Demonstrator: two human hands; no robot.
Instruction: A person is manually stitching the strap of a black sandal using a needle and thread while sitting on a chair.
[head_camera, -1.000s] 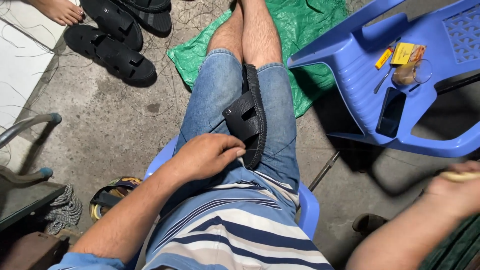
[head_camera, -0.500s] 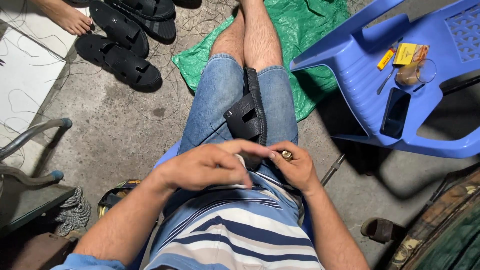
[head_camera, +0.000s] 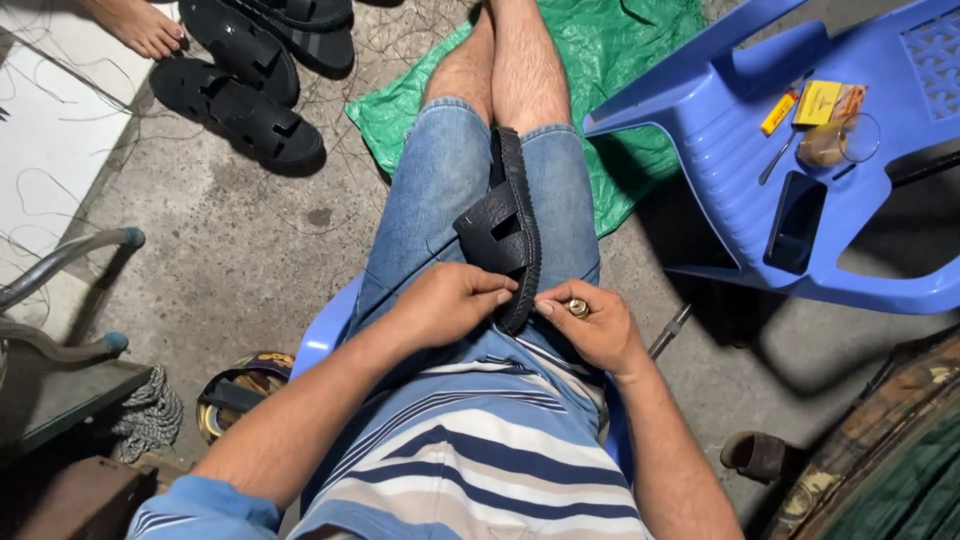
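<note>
Rough grey concrete floor (head_camera: 230, 240) all around, strewn with thin loose threads. Bottom centre of the frame: striped shirt, two bare forearms reaching up toward mid-frame. Left hand (head_camera: 455, 300) just left of centre, fingers curled together, tips pressed onto the near end of a black sandal (head_camera: 505, 230). Right hand (head_camera: 590, 325) just right of it, thumb and forefinger pinching a small brass-coloured round piece (head_camera: 577, 307) close beside the sandal's edge; whether that piece touches the sole, impossible to tell. Sandal itself lying lengthwise between the thighs on blue denim shorts (head_camera: 430, 190), sole edge turned to the right, strap facing left. Under the lap, rim of a blue plastic seat (head_camera: 320, 340) showing at the left. Lower left: coil of grey rope (head_camera: 145, 415) and a round yellowish reel (head_camera: 240, 390). Lower right corner: brown sandal (head_camera: 755, 455) on the floor. Right side of the frame: blue plastic chair (head_camera: 720, 180) tipped toward the lap, carrying a dark phone (head_camera: 795, 225), a glass (head_camera: 840, 140), a yellow box (head_camera: 818, 102) and a yellow lighter (head_camera: 778, 114). Beyond the knees, upper centre: green plastic sheet (head_camera: 620, 60) under the bare legs. Upper left: more black sandals (head_camera: 240, 100) on the floor, and another person's bare foot (head_camera: 135, 22) at the top edge.
</note>
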